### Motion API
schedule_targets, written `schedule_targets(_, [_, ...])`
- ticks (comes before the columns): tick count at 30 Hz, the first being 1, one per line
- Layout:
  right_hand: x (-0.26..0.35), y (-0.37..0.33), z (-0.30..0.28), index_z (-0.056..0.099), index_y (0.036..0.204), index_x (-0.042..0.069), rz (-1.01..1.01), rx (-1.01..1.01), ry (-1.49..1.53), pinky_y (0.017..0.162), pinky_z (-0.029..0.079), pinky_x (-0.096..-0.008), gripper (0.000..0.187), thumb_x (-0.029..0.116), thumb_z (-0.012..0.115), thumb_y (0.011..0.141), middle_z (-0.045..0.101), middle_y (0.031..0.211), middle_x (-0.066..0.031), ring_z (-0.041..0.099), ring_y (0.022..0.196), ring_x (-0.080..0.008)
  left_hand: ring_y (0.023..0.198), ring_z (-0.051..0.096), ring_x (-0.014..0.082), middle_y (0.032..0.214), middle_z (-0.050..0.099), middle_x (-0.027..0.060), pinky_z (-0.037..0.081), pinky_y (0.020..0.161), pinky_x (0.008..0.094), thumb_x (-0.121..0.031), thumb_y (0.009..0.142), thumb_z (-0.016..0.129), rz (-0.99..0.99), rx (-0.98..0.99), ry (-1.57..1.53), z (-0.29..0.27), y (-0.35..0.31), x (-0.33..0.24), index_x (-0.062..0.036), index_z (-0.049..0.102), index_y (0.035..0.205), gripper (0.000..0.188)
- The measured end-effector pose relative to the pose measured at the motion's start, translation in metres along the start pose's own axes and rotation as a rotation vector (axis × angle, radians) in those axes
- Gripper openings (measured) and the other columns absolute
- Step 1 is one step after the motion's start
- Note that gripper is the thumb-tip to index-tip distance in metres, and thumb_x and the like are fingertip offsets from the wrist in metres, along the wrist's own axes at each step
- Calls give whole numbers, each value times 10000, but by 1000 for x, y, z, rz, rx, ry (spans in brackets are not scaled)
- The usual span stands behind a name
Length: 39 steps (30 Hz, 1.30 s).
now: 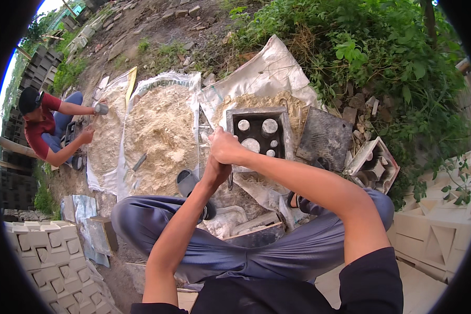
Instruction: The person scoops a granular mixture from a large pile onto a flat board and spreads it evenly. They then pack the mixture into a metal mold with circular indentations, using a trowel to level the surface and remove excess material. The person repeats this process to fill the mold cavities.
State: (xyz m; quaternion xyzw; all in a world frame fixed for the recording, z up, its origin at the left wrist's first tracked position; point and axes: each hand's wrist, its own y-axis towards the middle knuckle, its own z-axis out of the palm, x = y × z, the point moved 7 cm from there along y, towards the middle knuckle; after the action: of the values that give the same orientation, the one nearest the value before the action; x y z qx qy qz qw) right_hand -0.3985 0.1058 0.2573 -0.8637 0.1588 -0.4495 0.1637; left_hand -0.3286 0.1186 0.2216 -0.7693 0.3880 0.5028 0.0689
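Note:
My two hands meet at the left side of a dark square metal mould [284, 133]. My right hand [226, 146] is closed, fingers bunched toward the mould's upper left corner; what it grips, if anything, does not show. Just below and against it is my left hand [215, 171], its fingers hidden from view. Inside the mould stand several pale-topped round pegs of different sizes, among them a large disc [250, 145] and a tall cylinder [269, 126]. A flat dark square plate [325, 137] leans right of the mould.
Sandy powder [159, 128] covers white sacks at left, with a trowel-like tool [139, 162] on it. Another person [47, 118] sits far left, holding a grey cup [101, 109]. An open-sided block mould [374, 166] lies right. Pale blocks [63, 261] are stacked at lower left.

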Motion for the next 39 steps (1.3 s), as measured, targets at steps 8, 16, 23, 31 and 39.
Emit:
schedule_targets(8, [-98, -32, -56, 463, 1229, -32, -219, -80, 276, 931, 468, -424, 372, 262, 360, 1027, 625, 1115, -276, 594, 1086, -412, 1107, 439, 475, 1144, 429, 305, 401, 923, 496, -55, 684, 651, 38, 173, 97, 81, 20, -42, 92, 253, 1291, 740])
schedule_targets(16, [-195, -94, -79, 498, 1221, 12, 31, -194, -76, 896, 467, -474, 362, 280, 367, 1016, 638, 1108, -254, 589, 1074, -426, 1175, 409, 414, 1221, 413, 248, 348, 941, 495, -92, 714, 599, 71, 265, 337, 187, -7, -50, 100, 293, 1308, 695])
schedule_targets(23, [-245, -118, -74, 534, 1200, 40, 590, -47, -247, 734, 532, -446, 382, 341, 400, 1009, 661, 1095, -211, 668, 906, -395, 1437, 161, 396, 1511, 213, 249, 129, 1165, 537, -315, 691, 720, 85, 501, 347, 234, -36, -30, 90, 192, 1431, 995])
schedule_targets(31, [-349, -100, -48, 643, 1169, 129, 575, -339, -122, 874, 509, -428, 278, 207, 530, 927, 665, 1142, -158, 618, 1085, -351, 1464, 86, 384, 1562, 118, 255, 94, 1174, 523, -467, 841, 639, -11, 407, 498, 185, -45, -12, 87, 141, 1477, 980])
schedule_targets(39, [-362, -122, -6, 649, 1134, 34, 130, 522, -923, 776, 499, -359, 249, 83, 531, 920, 672, 1085, -143, 653, 926, -259, 1475, -35, 365, 1583, 7, 240, 29, 1148, 598, -646, 825, 554, -192, 503, 663, 151, -53, 40, 59, 113, 1495, 1068])
